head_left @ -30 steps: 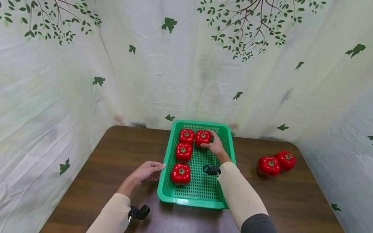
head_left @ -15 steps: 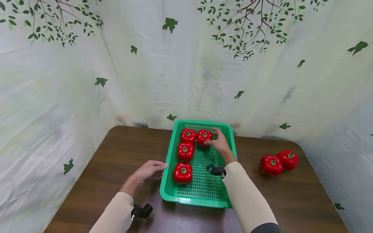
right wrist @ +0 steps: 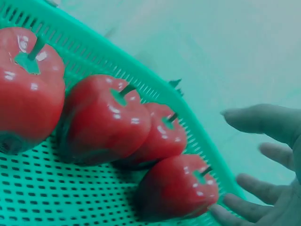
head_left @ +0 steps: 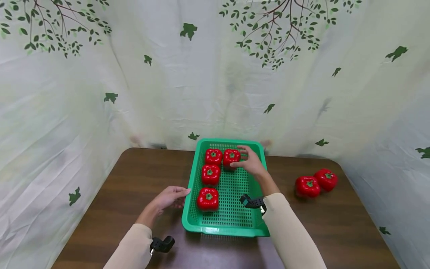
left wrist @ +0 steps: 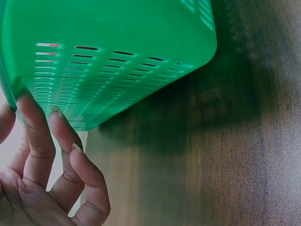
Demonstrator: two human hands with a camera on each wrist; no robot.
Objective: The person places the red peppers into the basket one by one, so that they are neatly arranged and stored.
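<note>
Right hand (head_left: 250, 163) open over the far right part of the green basket (head_left: 259, 220), fingers spread and loose, thumb tip at or just off the far-right pepper (head_left: 231, 157), nothing gripped. Left hand (head_left: 169, 197) relaxed and open, fingertips against the basket's left wall, steadying rather than holding. Head view: four red peppers in the basket, two side by side in the far row, a third pepper (head_left: 210, 174) below them on the left and a fourth pepper (head_left: 208, 199) nearer the front; two loose peppers (head_left: 315, 182) lying touching on the desk (head_left: 336, 224), well apart to the right of the basket. By judgement, four of six loaded and two left to fetch, right half of the basket floor mostly bare.

Left wrist view: only the basket's slotted outer wall (left wrist: 117, 70), fingertips (left wrist: 28, 106) pressed to it, and wood grain of the desk; no peppers to be seen, yet contact with the wall plain here and harder to judge from the head view.

Right wrist view: all four basket peppers in a line, nearest pepper (right wrist: 181, 190) just beside the open fingers (right wrist: 263, 123), a small gap seeming to show between them; loose pair on the desk out of frame
</note>
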